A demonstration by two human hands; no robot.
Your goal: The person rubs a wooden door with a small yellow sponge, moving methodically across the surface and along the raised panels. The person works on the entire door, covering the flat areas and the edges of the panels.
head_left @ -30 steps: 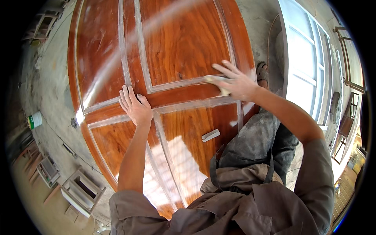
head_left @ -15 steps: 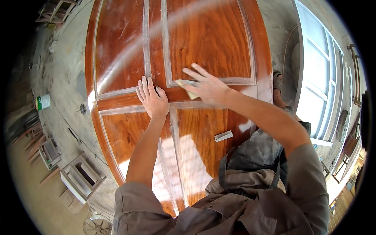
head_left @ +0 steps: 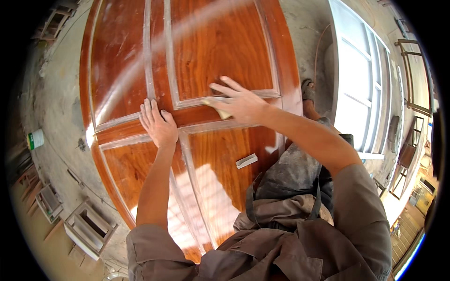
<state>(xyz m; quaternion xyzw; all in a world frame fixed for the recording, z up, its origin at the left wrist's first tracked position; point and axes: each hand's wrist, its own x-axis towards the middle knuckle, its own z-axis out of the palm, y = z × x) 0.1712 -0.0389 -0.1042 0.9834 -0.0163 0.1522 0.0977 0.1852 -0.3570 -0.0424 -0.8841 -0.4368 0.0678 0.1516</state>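
Note:
A glossy reddish-brown wooden panel door (head_left: 220, 47) lies flat in front of me, with pale, dusty mouldings framing its panels. My left hand (head_left: 160, 125) rests open on the middle crossrail, its fingers pointing away from me. To its right, my right hand (head_left: 243, 104) presses a folded, yellowish piece of sandpaper (head_left: 222, 110) against the same rail, beside the lower moulding of the upper right panel. Part of the sandpaper is hidden under the palm, and two fingers stretch out above it. A small whitish block (head_left: 247, 161) lies on the lower right panel.
At the right a white framed panel (head_left: 358, 79) stands near the door. A sandalled foot (head_left: 308, 91) shows by the door's right edge. On the concrete floor at left are a white-and-green bucket (head_left: 35, 139), a wooden frame piece (head_left: 90, 225) and a cable.
The view has shifted, so the scene sits farther left. My right hand has slid the sandpaper a little to the right along the rail. The left hand stays at its place on the door.

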